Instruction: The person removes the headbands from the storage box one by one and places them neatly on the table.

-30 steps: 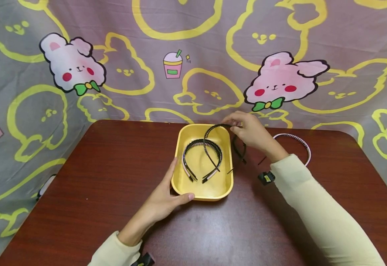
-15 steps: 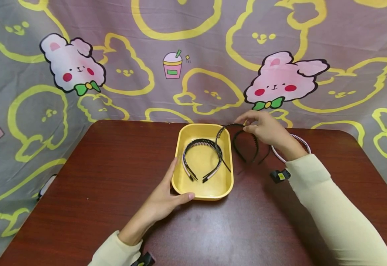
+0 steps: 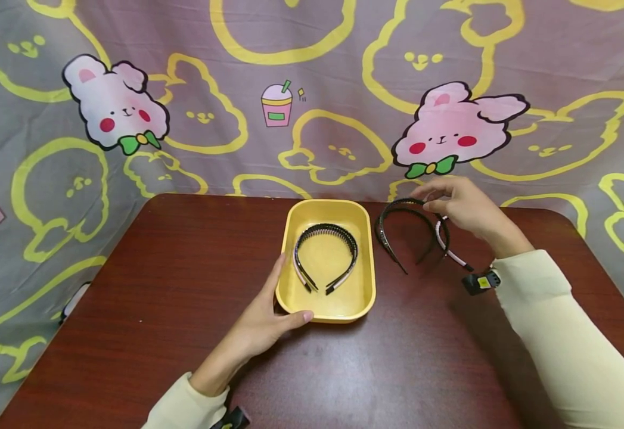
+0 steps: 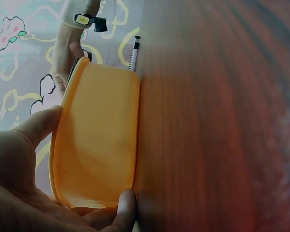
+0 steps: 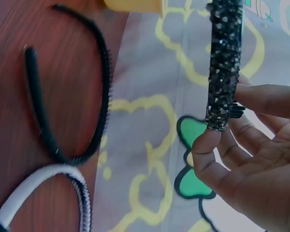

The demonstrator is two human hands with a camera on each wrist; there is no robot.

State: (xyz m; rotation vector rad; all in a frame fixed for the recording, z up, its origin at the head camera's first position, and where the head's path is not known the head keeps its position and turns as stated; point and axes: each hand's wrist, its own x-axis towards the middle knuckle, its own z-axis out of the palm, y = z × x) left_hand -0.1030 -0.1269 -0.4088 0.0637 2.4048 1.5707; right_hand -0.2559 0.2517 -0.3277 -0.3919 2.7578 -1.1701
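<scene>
My left hand grips the near left corner of a yellow plastic tray, thumb on the near rim. Nested headbands lie in it, black ones with a pale pink one among them. Right of the tray, my right hand pinches a black glittery headband by its top, its ends hanging down. Behind the held one in the head view, a plain black toothed headband lies on the table. Beside that one is a white headband, partly hidden by my right hand in the head view.
The dark reddish wooden table carries everything. A patterned curtain with rabbits and yellow outlines hangs right behind its far edge.
My right hand has moved right with the glittery headband, from over the tray's right rim to above the headbands on the table. My left hand and the tray have stayed put.
</scene>
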